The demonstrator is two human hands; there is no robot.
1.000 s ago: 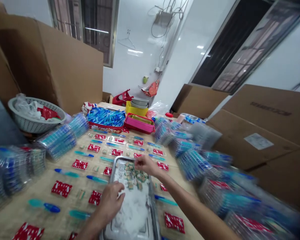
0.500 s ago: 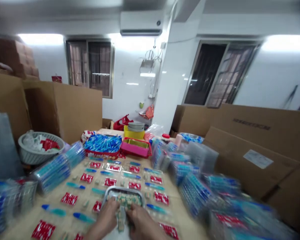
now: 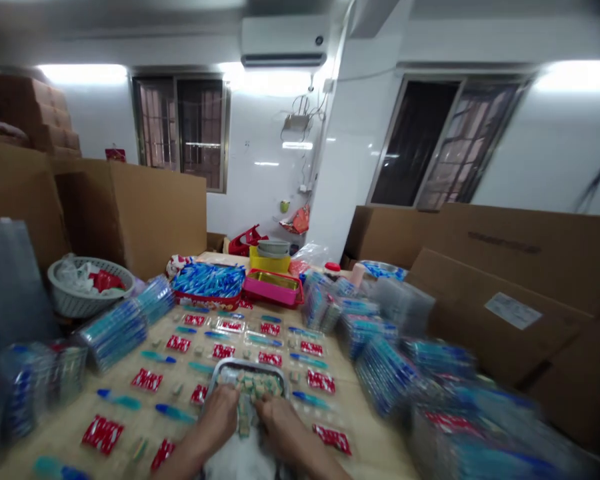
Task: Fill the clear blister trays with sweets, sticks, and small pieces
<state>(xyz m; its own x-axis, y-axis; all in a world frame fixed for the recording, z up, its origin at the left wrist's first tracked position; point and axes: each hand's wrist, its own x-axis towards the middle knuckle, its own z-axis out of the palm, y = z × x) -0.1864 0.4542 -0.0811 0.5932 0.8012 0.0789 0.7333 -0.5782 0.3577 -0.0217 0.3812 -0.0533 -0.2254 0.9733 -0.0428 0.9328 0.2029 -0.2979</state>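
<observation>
Tall cardboard boxes (image 3: 130, 213) are stood around a wooden table (image 3: 375, 447), whose right edge is crowded with stacks of clear packets (image 3: 385, 373). Red sachets (image 3: 147, 380) and blue-handled pieces (image 3: 173, 413) are laid in rows across the top. At the near edge a metal tray (image 3: 220, 373) is set, holding small tan cubes (image 3: 253, 387) at its far end. The left hand (image 3: 219, 417) and right hand (image 3: 276, 419) are brought close together over the cubes, fingers curled down onto them; whether any cube is actually pinched cannot be told through the blur. Cubes could be knocked over the rim into the laid-out rows if the pile is raked too briskly.
</observation>
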